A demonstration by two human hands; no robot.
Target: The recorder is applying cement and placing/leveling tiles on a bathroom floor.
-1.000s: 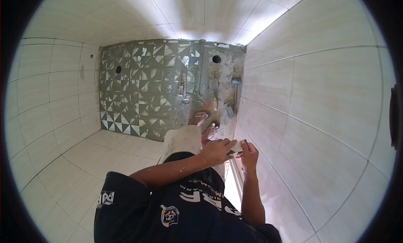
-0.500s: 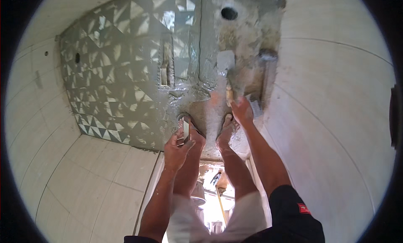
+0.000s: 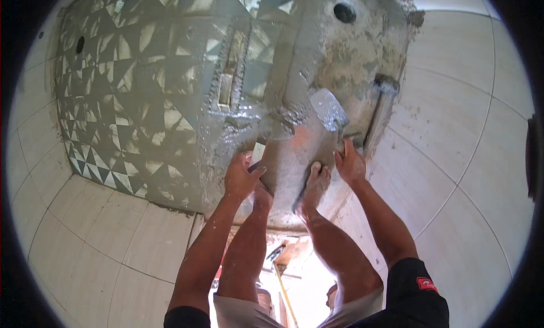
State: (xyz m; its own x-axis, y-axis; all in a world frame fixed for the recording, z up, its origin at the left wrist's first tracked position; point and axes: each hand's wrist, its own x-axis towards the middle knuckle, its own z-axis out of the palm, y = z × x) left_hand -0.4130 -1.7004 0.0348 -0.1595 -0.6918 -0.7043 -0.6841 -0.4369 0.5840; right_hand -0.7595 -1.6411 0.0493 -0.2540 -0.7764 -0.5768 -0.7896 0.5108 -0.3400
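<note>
My left hand [image 3: 241, 175] pinches a small flat piece of tile [image 3: 259, 152], pale on its face, just above my left foot. My right hand [image 3: 351, 162] is closed at the handle end of a trowel [image 3: 327, 108], whose broad blade is wet and grey with mortar. That blade is over the rough floor, beside smeared mortar [image 3: 294, 113]. Most of the trowel's handle is hidden by my fingers. Left of it, a notched trowel [image 3: 225, 90] lies on the patterned tiles [image 3: 136, 112], its edges caked with mortar.
A round drain hole [image 3: 344, 13] opens in the bare floor at the far right. Another dark hole [image 3: 80, 44] is in the tiles at far left. Pale tiled walls [image 3: 447, 124] stand at both sides. My feet [image 3: 314, 183] are on the floor near a bright doorway [image 3: 292, 282].
The right hand's trowel has moved nearer and to the right, its blade now tilted. My left hand has lifted the tile piece slightly away from me. The whole view has shifted and turned.
</note>
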